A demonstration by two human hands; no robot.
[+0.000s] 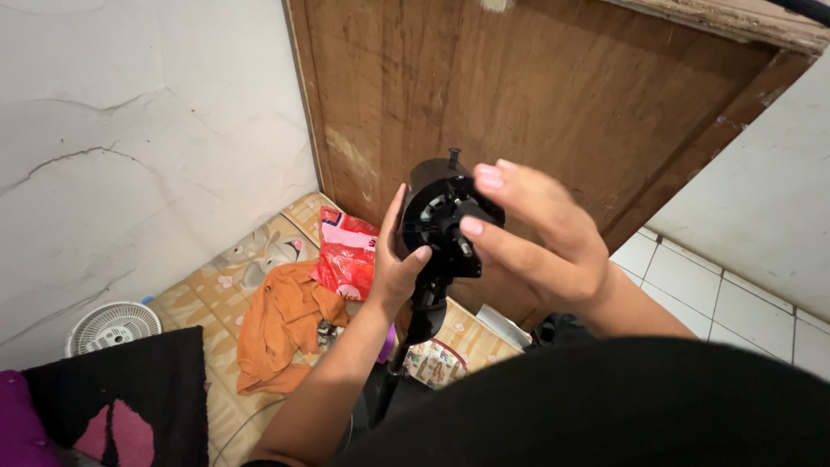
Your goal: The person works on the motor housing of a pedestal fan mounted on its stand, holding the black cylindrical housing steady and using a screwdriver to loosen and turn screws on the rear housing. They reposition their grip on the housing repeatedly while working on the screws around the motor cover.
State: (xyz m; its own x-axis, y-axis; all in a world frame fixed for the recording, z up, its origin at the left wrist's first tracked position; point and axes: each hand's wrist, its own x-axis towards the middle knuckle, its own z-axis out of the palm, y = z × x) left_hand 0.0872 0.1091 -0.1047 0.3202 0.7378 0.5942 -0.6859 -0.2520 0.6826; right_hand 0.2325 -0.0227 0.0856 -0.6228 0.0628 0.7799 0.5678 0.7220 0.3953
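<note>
While the left hand (393, 272) grips the black fan motor (441, 220) from its left side, the right hand (532, 233) hovers at the motor's front, fingers loosely spread, fingertips touching the shaft hub. Motor sits atop its stand (411, 346), before a wooden door (536, 86).

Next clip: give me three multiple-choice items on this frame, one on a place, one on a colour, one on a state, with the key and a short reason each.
1. Where does the white fan grille lie?
A. on the floor by the left wall
B. against the wooden door
C. on the tiles at right

2. What colour is the crumpled cloth on the mat?
A. blue
B. orange
C. white

3. How does the left hand meet the black fan motor head?
A. apart from it
B. gripping its side
C. flat on top

Key: 1 A, it sits beside the wall. 2 B, plainly orange. 3 B, the thumb and fingers wrap its edge.
</note>
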